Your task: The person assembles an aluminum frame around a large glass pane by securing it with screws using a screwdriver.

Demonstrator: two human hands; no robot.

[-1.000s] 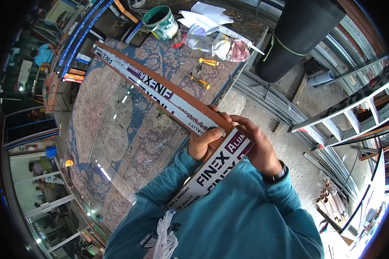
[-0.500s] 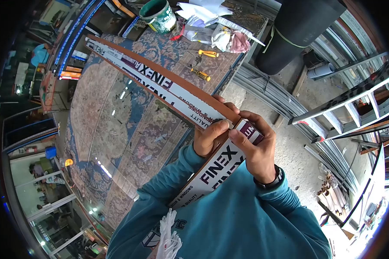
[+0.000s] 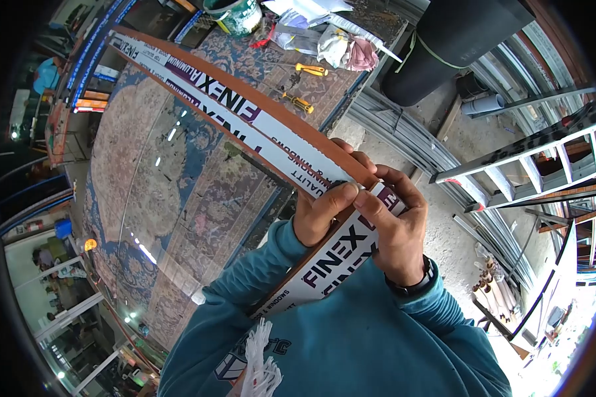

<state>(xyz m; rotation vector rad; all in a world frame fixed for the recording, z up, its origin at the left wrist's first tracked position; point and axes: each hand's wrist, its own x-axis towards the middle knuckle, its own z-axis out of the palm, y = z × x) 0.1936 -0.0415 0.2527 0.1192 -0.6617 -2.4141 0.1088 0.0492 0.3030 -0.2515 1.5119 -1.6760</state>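
Observation:
Two brown aluminium profiles with white FINEX protective film meet at a corner in front of my chest. One long profile (image 3: 225, 99) reaches away to the upper left over the table; the other profile (image 3: 334, 258) slopes down to the lower left against my shirt. My left hand (image 3: 321, 208) is closed around the long profile at the corner, its thumb on the film and fingertips showing beyond the far edge. Wrapped round the end of the second profile is my right hand (image 3: 400, 221), its thumb pressed at the joint beside the left thumb.
The carpet-covered table (image 3: 198, 192) carries two yellow-handled screwdrivers (image 3: 311, 69), a glass sheet (image 3: 139, 152), a green bucket (image 3: 235, 16) and crumpled cloths (image 3: 351, 51). On the right are a ladder (image 3: 530, 172), a black roll (image 3: 450, 49) and stacked metal profiles (image 3: 404, 132).
The far end of the long profile has swung slightly up and left in view. Both hands keep their grip at the corner. The background has shifted slightly with the camera.

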